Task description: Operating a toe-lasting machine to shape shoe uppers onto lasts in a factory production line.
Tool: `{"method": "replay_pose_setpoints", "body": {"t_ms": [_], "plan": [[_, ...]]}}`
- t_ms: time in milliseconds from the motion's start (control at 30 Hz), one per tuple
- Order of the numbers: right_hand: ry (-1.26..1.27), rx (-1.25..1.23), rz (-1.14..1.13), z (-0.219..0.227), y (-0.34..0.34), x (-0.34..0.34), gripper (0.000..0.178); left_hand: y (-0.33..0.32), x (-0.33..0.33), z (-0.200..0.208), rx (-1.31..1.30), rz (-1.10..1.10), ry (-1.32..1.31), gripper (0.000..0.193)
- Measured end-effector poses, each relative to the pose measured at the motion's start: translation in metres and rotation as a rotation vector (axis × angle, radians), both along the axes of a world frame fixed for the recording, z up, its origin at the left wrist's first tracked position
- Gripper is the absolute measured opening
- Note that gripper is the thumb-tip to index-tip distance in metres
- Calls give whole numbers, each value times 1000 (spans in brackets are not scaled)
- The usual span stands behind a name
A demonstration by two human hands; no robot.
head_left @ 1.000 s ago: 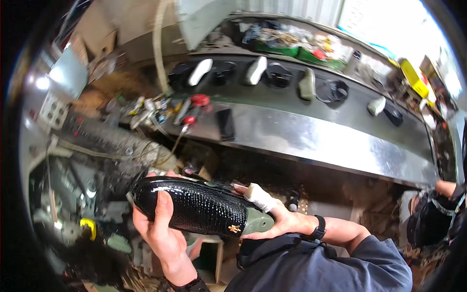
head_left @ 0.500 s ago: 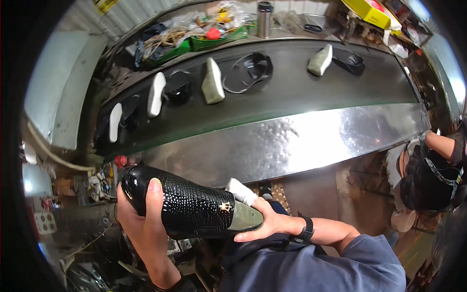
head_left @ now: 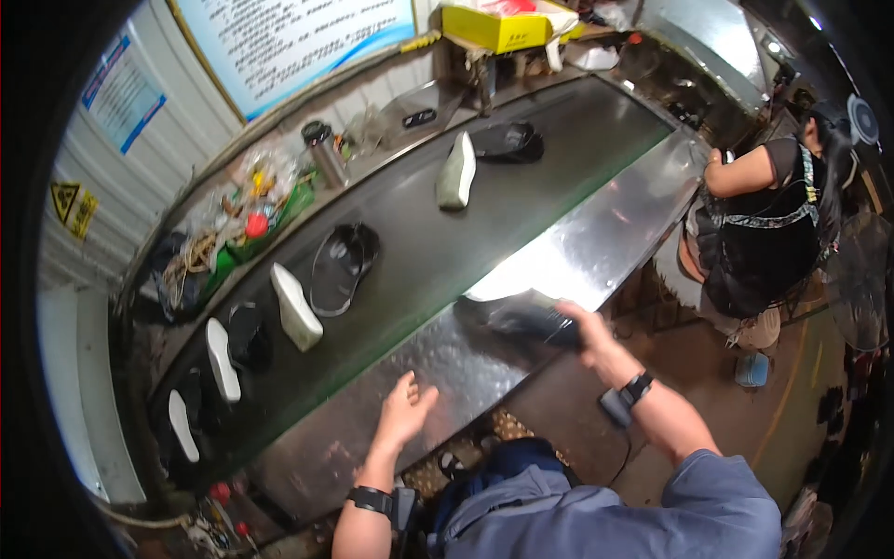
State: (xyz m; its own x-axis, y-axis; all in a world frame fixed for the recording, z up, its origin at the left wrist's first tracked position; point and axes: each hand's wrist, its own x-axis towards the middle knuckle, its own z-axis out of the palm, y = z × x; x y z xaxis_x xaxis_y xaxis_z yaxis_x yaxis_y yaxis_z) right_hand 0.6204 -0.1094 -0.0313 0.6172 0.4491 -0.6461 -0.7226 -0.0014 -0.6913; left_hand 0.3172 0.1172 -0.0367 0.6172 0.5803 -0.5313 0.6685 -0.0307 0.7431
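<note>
Your right hand (head_left: 589, 334) grips the black shoe (head_left: 526, 320) by one end, over the metal ledge (head_left: 372, 424); blur hides whether they touch. Your left hand (head_left: 402, 415) is empty, fingers parted. A loosened one-handed hold could drop the shoe, scuffing it on the metal.
</note>
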Motion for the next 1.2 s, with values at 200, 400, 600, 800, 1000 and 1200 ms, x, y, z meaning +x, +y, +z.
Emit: {"method": "replay_pose_setpoints", "body": {"t_ms": [200,400,600,800,1000,1200], "plan": [[-522,-773,-458,-46,-99,244,66,3,57,-17,472,-459,240,109],[-1088,-1360,-102,-52,59,225,74,20,69,-18,580,-571,433,113],[-1828,-1000,86,-59,209,304,57,22,76,-39,621,-612,411,115],[-1333,-1255,517,-89,274,364,32,24,77,-59,569,-653,430,114],[-1052,-1001,142,-123,351,275,80,29,71,-44,599,-627,427,111],[-1231,-1018,531,-99,362,226,91,29,81,-42,573,-632,439,113]]}}
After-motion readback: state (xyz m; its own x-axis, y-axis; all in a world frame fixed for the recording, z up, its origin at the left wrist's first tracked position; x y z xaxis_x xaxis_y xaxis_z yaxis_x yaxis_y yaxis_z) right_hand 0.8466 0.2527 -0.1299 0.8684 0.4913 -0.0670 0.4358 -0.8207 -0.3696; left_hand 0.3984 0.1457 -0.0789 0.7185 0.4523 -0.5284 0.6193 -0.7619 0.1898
